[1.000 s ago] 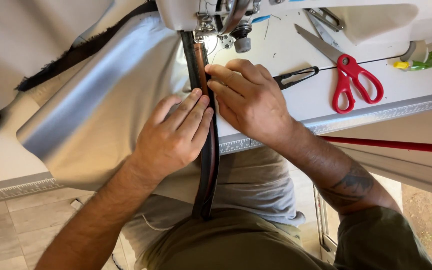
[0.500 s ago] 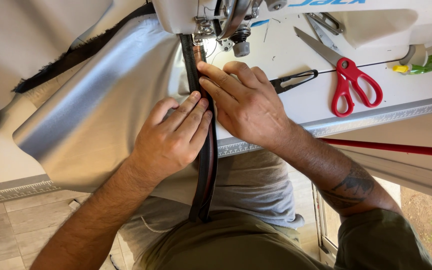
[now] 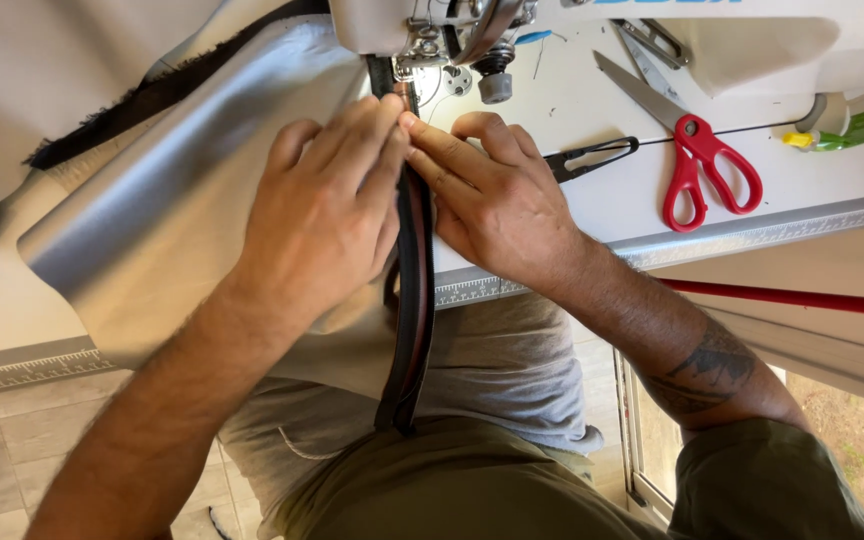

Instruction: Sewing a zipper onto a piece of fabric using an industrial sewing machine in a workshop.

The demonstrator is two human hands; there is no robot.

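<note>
Left hand: left hand (image 3: 327, 215) lies palm-down on the grey fabric (image 3: 152, 240), fingers together and stretched toward the far side, tips pressing at the left edge of the dark strip (image 3: 414, 290). Nothing is clamped; it is a flat press.

Right hand: right hand (image 3: 497, 200) lies palm-down just right of the strip, fingers slightly spread and a little bent. The forefinger tip meets the left hand's fingertips right at the strip, near the needle area. Flat press, no grasp seen.

Dark strip: long, narrow and black with a reddish line along it. It runs from under the presser foot (image 3: 407, 75) on the far side, between the two hands, over the near table edge and down to the person's lap.

Grey fabric: a smooth, slightly shiny sheet spread left of the strip, draped over the near table edge. A black frayed band (image 3: 152, 95) crosses its far left part.

Sewing machine: white sewing machine (image 3: 512, 20) at the far edge, its needle parts directly beyond the fingertips.

Table: white table (image 3: 602, 200) with a printed ruler strip along its near edge.

Scissors: red-handled scissors (image 3: 697, 150) lie right of the right hand, well apart, blades pointing far-left.

Thread snips: black thread snips (image 3: 592, 158) lie just beside the right hand, between it and the scissors.

Far right: a small green and yellow item (image 3: 837, 130); kind cannot be told.
</note>
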